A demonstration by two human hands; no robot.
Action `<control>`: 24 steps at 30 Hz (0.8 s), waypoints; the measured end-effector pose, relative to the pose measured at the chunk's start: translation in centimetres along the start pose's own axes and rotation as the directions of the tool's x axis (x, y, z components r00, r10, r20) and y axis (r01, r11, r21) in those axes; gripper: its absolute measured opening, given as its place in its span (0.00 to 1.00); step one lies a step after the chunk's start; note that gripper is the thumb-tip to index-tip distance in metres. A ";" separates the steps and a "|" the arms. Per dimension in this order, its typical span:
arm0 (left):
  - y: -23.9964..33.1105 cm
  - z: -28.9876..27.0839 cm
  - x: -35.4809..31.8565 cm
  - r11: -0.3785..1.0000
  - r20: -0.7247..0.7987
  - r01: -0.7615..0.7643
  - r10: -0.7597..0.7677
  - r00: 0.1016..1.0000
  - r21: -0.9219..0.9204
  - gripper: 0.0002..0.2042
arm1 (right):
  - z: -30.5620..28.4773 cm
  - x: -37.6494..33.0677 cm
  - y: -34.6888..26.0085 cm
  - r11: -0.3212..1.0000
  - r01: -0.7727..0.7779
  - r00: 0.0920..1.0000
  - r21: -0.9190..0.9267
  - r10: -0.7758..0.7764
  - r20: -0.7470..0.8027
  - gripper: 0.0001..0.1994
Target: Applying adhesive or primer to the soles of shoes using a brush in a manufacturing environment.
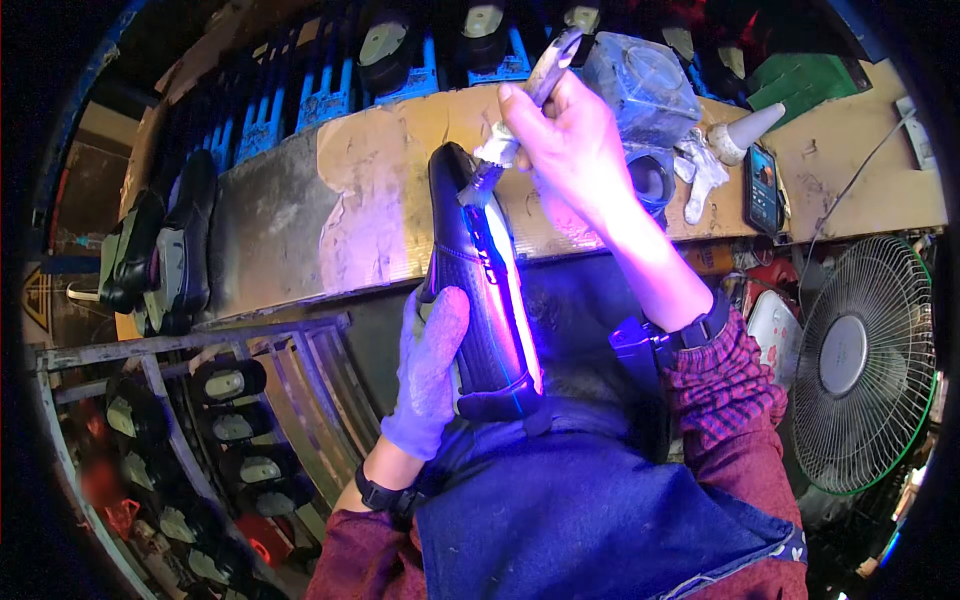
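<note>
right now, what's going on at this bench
A gloved left hand holds a dark shoe reaching over the near edge of the bench. The bare right hand grips a brush, its bristles at the shoe's far end, beside a side lit purple. More shoes sit in a rack at lower left.

Shoe (478, 325): smooth, slightly glossy, leather-like. Glove (425, 375): rough knit cloth. Surface (375, 225): stained, matt, cardboard-like. Apron (580, 510): matt cloth. Fan guard (870, 420): thin metal wire.
</note>
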State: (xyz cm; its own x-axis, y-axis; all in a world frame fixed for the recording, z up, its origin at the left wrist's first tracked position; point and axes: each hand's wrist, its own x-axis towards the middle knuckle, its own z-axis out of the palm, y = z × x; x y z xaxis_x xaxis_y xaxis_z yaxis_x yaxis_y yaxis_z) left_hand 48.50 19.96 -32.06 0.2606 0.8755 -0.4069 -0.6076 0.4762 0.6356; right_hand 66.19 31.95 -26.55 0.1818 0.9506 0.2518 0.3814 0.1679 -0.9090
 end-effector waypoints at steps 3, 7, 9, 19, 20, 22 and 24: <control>0.0 -0.1 0.1 1.000 0.027 0.026 -0.026 0.999 -0.008 0.22 | -0.6 -2.1 -0.7 1.000 0.011 1.000 -0.004 -0.011 0.006 0.14; 0.1 0.8 -0.1 0.998 0.063 0.063 -0.062 0.996 -0.012 0.22 | -1.7 -6.5 -0.6 0.997 0.068 0.996 0.037 -0.070 0.056 0.12; 0.2 1.6 -0.2 0.995 0.090 0.085 -0.080 0.993 -0.055 0.23 | -2.4 -8.1 -1.2 0.996 0.077 0.989 0.038 -0.081 0.123 0.07; -0.6 4.7 -0.6 0.988 0.176 -0.076 0.099 0.979 -0.136 0.25 | -5.3 -9.6 -5.7 0.878 0.463 0.842 0.120 -0.478 0.250 0.07; -0.8 5.7 -0.2 0.963 0.109 -0.225 0.242 0.964 -0.146 0.24 | -5.2 -9.1 -6.0 0.738 0.672 0.717 0.060 -0.669 0.196 0.08; -1.4 7.2 0.4 0.848 -0.030 -0.512 0.513 0.858 -0.136 0.24 | -5.1 -8.3 -7.0 0.655 0.727 0.594 0.206 -0.751 0.289 0.11; -1.6 8.2 1.0 0.663 -0.145 -0.741 0.727 0.671 -0.101 0.24 | -5.3 -7.3 -7.6 0.527 0.794 0.454 0.302 -0.845 0.281 0.15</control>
State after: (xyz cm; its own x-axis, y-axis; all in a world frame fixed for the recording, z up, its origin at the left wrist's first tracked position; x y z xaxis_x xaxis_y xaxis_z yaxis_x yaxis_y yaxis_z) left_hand 55.94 20.68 -28.08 -0.3764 0.9217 0.0941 -0.6724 -0.3416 0.6567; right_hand 66.77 22.31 -19.69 -0.4948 0.3630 0.7895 0.0715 0.9225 -0.3794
